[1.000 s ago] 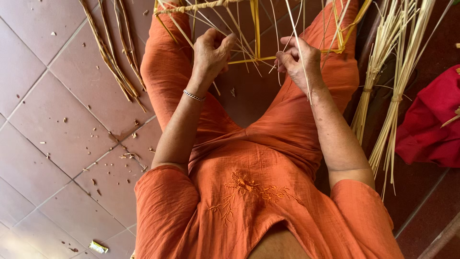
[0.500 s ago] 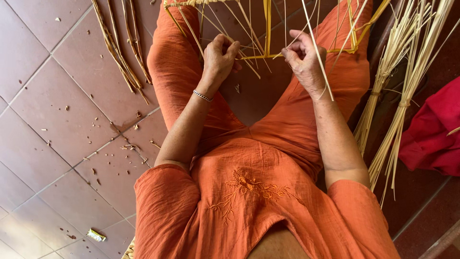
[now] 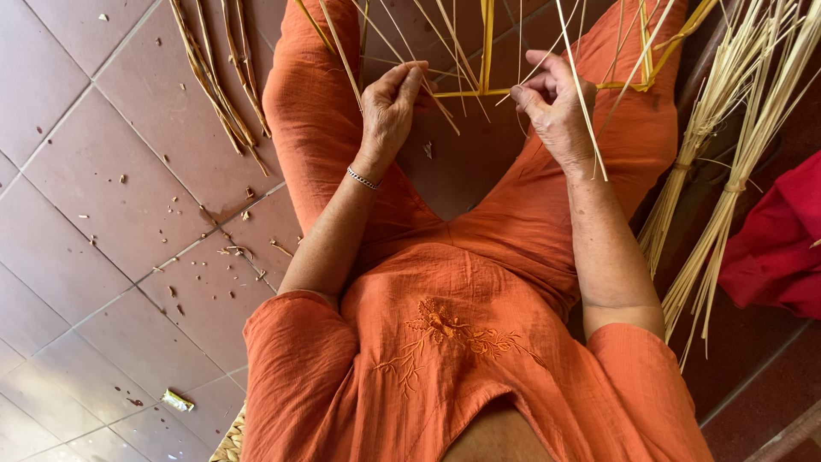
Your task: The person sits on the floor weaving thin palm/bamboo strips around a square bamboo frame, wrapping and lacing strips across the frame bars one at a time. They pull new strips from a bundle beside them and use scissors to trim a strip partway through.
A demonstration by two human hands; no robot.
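Half-woven frame of flat yellow straw strips (image 3: 487,51), held up between the knees at the top of the view, its long pale strands fanning outward and partly cut off by the upper edge. Left hand (image 3: 389,107) closed around several thin strands on the frame's left side, fingertips pressed together on them, a slim silver bracelet (image 3: 362,178) at the wrist. Right hand (image 3: 556,107) pinching the horizontal yellow strip (image 3: 466,92) between thumb and forefinger, one long pale strand (image 3: 581,94) crossing over its knuckles and slanting down; possibly also gripped there, though the fingers hide the contact. Both hands just beside each other, apart, at the same height. Below them, crossed legs and lap in a loose orange cotton outfit (image 3: 462,282) with embroidered floral stitching (image 3: 445,329) on the front. On the right, two tied bundles of pale dried straw stalks (image 3: 727,145) leaning upright, near the right knee, and beyond them a crumpled red cloth (image 3: 778,239) at the frame's edge. On the left, a loose sheaf of darker brown reed strips (image 3: 218,77) lying on the reddish-brown tiled floor (image 3: 94,197), well apart from the hands, with small scraps and trimmings (image 3: 231,252) scattered around. Near the bottom left, a small crushed pale wrapper (image 3: 177,399) on the tiles, and a corner of woven matting (image 3: 227,445) beside the hip.
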